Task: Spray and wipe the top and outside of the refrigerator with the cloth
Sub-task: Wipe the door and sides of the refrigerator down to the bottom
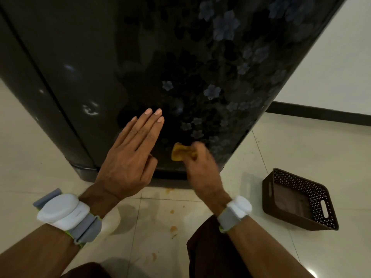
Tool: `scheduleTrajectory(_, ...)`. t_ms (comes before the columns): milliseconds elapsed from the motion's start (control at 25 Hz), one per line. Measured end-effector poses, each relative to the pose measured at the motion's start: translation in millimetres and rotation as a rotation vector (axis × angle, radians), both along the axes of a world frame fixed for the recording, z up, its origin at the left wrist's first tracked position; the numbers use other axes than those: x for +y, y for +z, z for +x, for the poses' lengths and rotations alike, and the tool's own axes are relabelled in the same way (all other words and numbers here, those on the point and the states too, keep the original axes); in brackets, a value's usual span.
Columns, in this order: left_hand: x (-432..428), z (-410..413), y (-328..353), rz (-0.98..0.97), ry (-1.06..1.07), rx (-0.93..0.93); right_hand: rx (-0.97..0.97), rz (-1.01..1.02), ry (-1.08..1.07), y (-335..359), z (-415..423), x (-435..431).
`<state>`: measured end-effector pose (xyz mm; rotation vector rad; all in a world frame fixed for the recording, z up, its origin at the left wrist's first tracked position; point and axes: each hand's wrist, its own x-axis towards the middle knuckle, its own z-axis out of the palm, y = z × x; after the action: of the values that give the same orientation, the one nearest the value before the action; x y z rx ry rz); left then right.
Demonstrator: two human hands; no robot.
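Left hand [128, 157] at refrigerator [140, 57], brown basket [301, 183] beside

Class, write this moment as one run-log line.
stage: wiping low on refrigerator | right hand: grips yellow cloth, blurred | left hand: fingers straight, near door | floor: brown basket, orange spots

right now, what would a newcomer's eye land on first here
The dark refrigerator, blue flowers on its front, fills the upper frame. Low in front of it, the left hand is held flat while the blurred right hand grips a yellow cloth. A brown perforated basket sits on the tiled floor to the right.
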<state>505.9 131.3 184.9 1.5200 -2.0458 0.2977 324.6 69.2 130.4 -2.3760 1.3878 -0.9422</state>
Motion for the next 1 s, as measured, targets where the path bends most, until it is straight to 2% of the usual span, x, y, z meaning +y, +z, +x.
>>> scheduleTrajectory(40,1.8,3.9,0.1,-0.005,0.02,0.019,-0.253,0.095,-0.095,10.1,-5.5,-1.3)
scheduleTrajectory(80,2.9,6.7,-0.2,0.0,0.029,0.031,-0.404,0.025,-0.202,22.9,-0.4,-2.7)
scheduleTrajectory(120,3.4,7.4,-1.1,0.013,0.026,0.04,-0.422,-0.093,-0.241,32.8,9.9,-5.3)
scheduleTrajectory(160,4.2,7.6,-2.1,0.026,0.022,0.052,-0.37,-0.168,-0.205,41.3,25.6,-4.8)
scheduleTrajectory(200,5.4,9.5,-3.0,0.036,0.021,0.061,-0.228,-0.226,-0.091,48.1,46.0,-0.4)
scheduleTrajectory(240,6.2,11.8,-3.8,0.042,0.024,0.065,0.008,-0.322,0.067,39.1,57.5,2.0)
scheduleTrajectory(280,7.6,14.9,-4.6,0.05,0.029,0.063,0.319,-0.49,0.202,17.3,48.3,-0.5)
scheduleTrajectory(320,10.0,18.6,-6.3,0.06,0.037,0.06,0.582,-0.572,0.311,-0.3,24.3,-9.5)
scheduleTrajectory(360,13.5,24.7,-7.9,0.063,0.047,0.063,0.745,-0.613,0.377,-8.5,-3.9,-20.8)
scheduleTrajectory(400,16.0,29.1,-9.7,0.064,0.055,0.071,0.769,-0.613,0.359,-6.9,-27.9,-27.6)
scheduleTrajectory(480,19.0,34.9,-15.7,0.075,0.077,0.098,0.497,-0.615,0.134,16.8,-35.3,-27.9)
scheduleTrajectory(560,23.5,38.1,-23.5,0.106,0.08,0.147,0.179,-0.626,-0.056,48.4,10.5,-21.6)
scheduleTrajectory(600,26.3,40.3,-27.1,0.125,0.08,0.163,0.134,-0.627,-0.045,54.3,43.7,-18.1)
scheduleTrajectory(680,32.4,47.9,-32.5,0.143,0.099,0.156,0.354,-0.663,0.151,40.8,82.1,-12.2)
scheduleTrajectory(800,41.1,60.5,-35.0,0.169,0.117,0.135,0.828,-0.726,0.493,-5.2,19.2,-23.0)
scheduleTrajectory(920,43.9,66.7,-35.5,0.176,0.121,0.128,1.021,-0.767,0.533,-14.3,-42.4,-38.8)
scheduleTrajectory(1000,44.3,69.1,-37.7,0.181,0.103,0.106,1.082,-0.774,0.544,-21.4,-27.7,-41.9)
